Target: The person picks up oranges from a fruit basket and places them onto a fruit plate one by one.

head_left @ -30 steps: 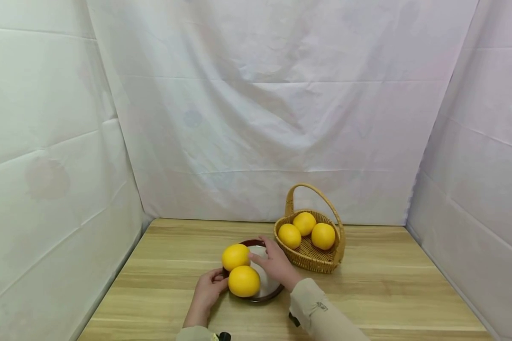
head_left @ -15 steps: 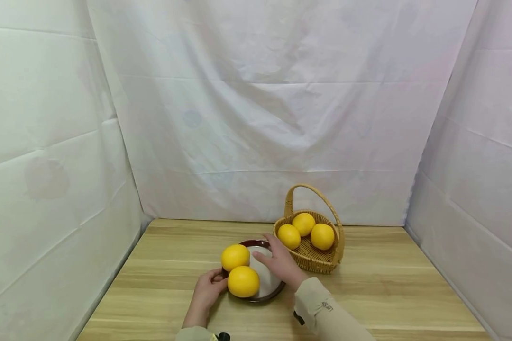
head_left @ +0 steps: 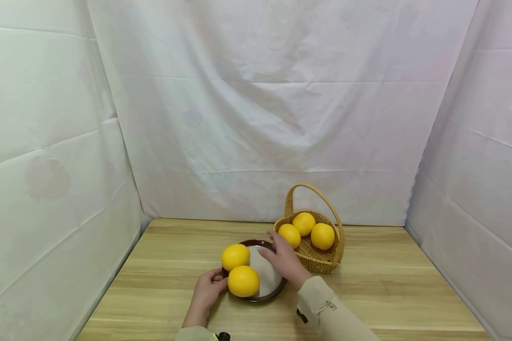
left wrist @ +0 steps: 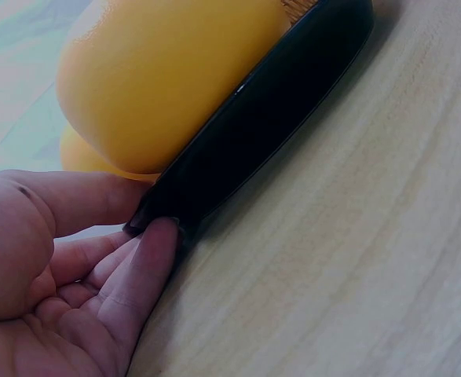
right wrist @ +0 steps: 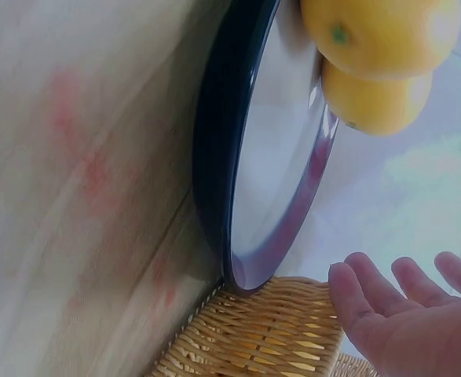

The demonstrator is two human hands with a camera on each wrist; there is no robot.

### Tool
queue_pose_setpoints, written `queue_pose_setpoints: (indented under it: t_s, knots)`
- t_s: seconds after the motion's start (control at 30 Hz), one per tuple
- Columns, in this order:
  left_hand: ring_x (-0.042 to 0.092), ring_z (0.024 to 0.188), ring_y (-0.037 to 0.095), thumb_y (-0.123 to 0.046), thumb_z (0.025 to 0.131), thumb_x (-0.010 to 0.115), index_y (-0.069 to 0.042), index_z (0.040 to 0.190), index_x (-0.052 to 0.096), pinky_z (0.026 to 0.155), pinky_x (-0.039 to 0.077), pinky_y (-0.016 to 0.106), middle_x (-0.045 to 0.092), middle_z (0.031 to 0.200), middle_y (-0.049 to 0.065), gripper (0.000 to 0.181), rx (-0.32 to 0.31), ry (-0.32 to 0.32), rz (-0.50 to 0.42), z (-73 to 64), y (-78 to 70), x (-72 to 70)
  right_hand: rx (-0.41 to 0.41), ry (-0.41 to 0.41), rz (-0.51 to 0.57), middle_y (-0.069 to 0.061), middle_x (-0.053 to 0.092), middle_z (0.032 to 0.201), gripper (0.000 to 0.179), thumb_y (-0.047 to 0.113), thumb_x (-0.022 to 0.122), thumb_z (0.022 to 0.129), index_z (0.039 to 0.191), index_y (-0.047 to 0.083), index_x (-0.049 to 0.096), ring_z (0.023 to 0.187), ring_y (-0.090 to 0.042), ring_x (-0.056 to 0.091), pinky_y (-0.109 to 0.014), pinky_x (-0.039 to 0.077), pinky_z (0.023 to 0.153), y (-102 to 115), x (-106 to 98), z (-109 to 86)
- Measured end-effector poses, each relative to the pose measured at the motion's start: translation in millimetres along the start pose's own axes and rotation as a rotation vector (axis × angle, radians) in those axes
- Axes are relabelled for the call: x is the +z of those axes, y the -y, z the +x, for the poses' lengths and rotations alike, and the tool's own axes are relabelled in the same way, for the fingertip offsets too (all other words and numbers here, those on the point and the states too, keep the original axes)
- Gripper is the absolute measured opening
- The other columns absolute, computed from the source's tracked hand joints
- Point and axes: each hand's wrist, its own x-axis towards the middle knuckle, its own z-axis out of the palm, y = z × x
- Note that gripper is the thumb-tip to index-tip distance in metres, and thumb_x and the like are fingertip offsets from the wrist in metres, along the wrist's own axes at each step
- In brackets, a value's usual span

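On the wooden tabletop (head_left: 166, 270), the person's left hand (head_left: 209, 288) reaches in from below and pinches the left rim of the brown-rimmed plate (head_left: 265, 272). The right hand (head_left: 287, 261) hangs over the plate's right side, fingers spread and holding nothing, its forearm slanting in from the lower right. The front yellow fruit (head_left: 243, 282) sits on the plate just beside the left fingertips, the rear yellow fruit (head_left: 235, 257) right behind it. Beyond the right hand stands a wicker basket (head_left: 315, 263) holding three more fruits (head_left: 323, 236).
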Motion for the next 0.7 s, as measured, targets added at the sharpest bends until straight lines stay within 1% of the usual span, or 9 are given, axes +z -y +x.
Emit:
queue_pose_setpoints:
  t_s: [0.23,0.37,0.53,0.7]
  knots:
    - [0.062,0.091,0.016,-0.017,0.089,0.076,0.009,0.133,0.059,0.078,0.052,0.029,0.066,0.105,0.012,0.053,-0.005,-0.003,0.004,0.1,-0.6,-0.3,0.018,-0.036,-0.024,-0.019,0.046,0.151,0.066,0.036,0.064,0.100,0.154,0.010,0.038,0.139,-0.041,0.045,-0.059,0.038,0.112,-2.0,-5.1,0.9]
    - [0.062,0.091,0.015,-0.017,0.089,0.076,0.009,0.133,0.059,0.077,0.052,0.028,0.067,0.105,0.012,0.053,-0.008,-0.002,0.001,0.5,0.1,0.2,0.025,-0.056,-0.041,-0.019,0.045,0.152,0.064,0.035,0.064,0.100,0.154,0.012,0.039,0.140,-0.039,0.044,-0.059,0.038,0.113,-4.4,-6.4,0.9]
    - [0.062,0.090,0.016,-0.018,0.089,0.076,0.009,0.132,0.060,0.075,0.052,0.025,0.067,0.104,0.013,0.053,-0.006,-0.002,-0.007,1.2,1.4,1.4,0.012,-0.078,-0.049,-0.018,0.044,0.154,0.063,0.034,0.063,0.100,0.154,0.010,0.039,0.141,-0.039,0.044,-0.059,0.038,0.112,-8.2,-7.0,0.8]
    - [0.062,0.091,0.016,-0.018,0.089,0.076,0.009,0.131,0.060,0.076,0.052,0.026,0.066,0.104,0.012,0.053,-0.002,-0.003,0.000,1.7,1.2,1.6,0.028,-0.098,-0.046,-0.018,0.042,0.155,0.064,0.034,0.062,0.101,0.154,0.009,0.038,0.142,-0.037,0.042,-0.058,0.036,0.114,-8.6,-9.1,1.5]
